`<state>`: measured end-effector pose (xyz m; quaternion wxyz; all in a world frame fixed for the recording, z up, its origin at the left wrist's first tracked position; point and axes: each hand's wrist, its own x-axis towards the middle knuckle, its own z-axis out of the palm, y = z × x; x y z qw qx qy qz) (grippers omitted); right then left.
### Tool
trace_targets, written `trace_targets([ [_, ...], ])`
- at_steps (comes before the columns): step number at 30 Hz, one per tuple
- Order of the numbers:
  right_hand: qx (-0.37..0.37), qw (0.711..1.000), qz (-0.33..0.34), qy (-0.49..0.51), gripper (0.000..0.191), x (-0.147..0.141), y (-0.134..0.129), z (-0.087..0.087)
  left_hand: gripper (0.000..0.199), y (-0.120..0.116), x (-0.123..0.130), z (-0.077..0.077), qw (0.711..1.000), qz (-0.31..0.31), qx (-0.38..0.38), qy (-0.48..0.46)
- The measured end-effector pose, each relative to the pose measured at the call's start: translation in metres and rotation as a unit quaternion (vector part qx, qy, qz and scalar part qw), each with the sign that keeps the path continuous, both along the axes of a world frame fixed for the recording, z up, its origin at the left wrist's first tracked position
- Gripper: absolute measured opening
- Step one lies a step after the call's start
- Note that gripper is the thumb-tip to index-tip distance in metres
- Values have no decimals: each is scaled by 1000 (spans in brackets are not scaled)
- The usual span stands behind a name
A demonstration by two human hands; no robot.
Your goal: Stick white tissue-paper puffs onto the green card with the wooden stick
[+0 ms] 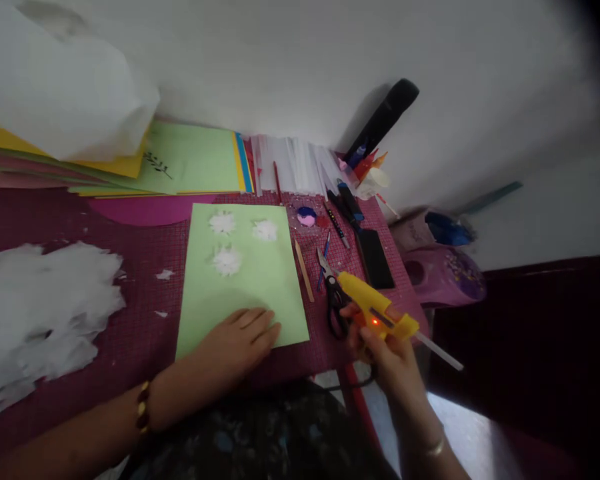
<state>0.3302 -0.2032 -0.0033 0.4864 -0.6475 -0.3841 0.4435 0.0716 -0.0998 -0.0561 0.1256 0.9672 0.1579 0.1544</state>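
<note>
My left hand (245,340) lies flat on the lower part of a light green sheet of paper (260,287), its fingers stretched out. Three white paper flowers (227,260) sit on the upper part of that sheet. In my right hand (387,353) is a yellow glue gun (367,293), its red light lit and a clear glue stick (443,353) poking from its back end. The gun's nozzle points up and left, over black-handled scissors (334,297). A cord hangs below the right hand.
White tissue-like paper pieces (40,313) are heaped at the left. Coloured sheets (195,153) and white strips (300,163) line the wall. A wooden stick (304,270), a paint palette (310,217) and a black flat tool (375,257) lie right of the sheet. Purple containers (445,277) stand beyond the table edge.
</note>
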Motion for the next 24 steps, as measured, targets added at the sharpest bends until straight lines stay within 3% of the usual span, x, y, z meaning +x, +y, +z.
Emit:
trace_targets([
  [3, -38, 991, 78, -106, 24, -5, 3, 8, 29, 6, -11, -14, 999, -41, -8, -2],
  [7, -49, 966, 164, -193, 17, -22, 12, 10, 31, 4, -17, -17, 997, -74, -29, 15],
  [15, -105, 948, 205, -218, 23, -39, 26, 2, 31, 3, -18, -25, 995, -57, -75, -17],
  [24, -127, 936, 191, -267, 25, -35, 35, -4, 29, 6, -15, -20, 992, -64, -105, -21],
])
